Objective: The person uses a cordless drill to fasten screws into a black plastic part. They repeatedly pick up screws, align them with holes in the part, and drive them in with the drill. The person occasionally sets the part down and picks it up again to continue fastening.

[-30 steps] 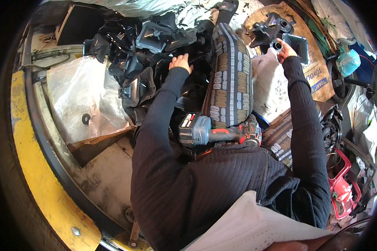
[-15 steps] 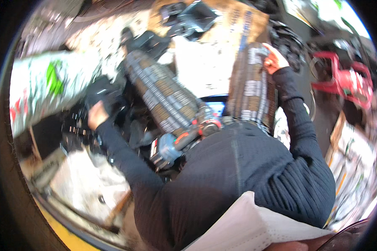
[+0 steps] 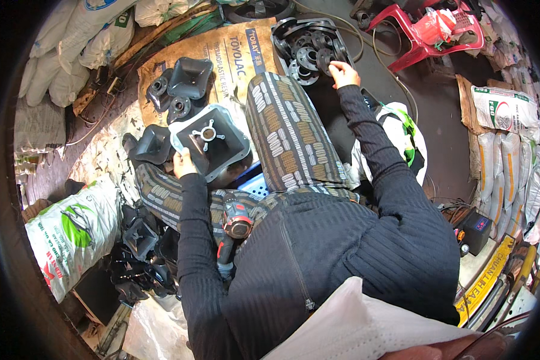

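Black square housing [image 3: 213,147], rim in left hand [image 3: 185,163], right hand [image 3: 345,75] well apart

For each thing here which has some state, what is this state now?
Square black part: held
Left hand: closed on that part's edge
Right hand: fingers at a black disc, grip unclear
Round parts: heaped together
Drill: not held; on or off unclear
Brown paper: spread flat
Red chair: bearing a plastic bag

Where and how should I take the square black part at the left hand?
Probably by its rim, from the near left, where the left hand grips the square black part. The rim surrounds a hollow, so a pinch there stays off the four-armed centre fitting.
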A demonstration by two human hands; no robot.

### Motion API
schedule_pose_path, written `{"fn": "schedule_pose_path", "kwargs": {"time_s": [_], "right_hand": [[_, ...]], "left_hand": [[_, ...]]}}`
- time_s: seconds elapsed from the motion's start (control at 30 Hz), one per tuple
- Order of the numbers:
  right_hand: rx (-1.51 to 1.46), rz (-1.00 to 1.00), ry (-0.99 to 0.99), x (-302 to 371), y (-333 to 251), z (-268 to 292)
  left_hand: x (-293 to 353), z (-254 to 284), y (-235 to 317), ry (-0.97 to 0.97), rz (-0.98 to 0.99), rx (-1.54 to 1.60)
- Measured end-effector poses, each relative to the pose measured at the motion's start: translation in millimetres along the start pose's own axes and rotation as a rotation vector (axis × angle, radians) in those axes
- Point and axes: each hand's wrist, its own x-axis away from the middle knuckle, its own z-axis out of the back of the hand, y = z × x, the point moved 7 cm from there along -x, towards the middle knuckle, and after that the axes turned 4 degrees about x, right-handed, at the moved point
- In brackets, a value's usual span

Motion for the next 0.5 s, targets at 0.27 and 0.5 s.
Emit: {"fn": "schedule_pose_path", "kwargs": {"time_s": [0.27, 0.5], "right_hand": [[0.47, 0.307, -0.037, -60, 37, -30], [0.185, 0.21, -0.012, -52, -12, -10]], "left_hand": [[17, 7, -11, 0.033, -0.09, -1.045], [46, -6, 4, -0.074, 0.053, -0.915]]}}
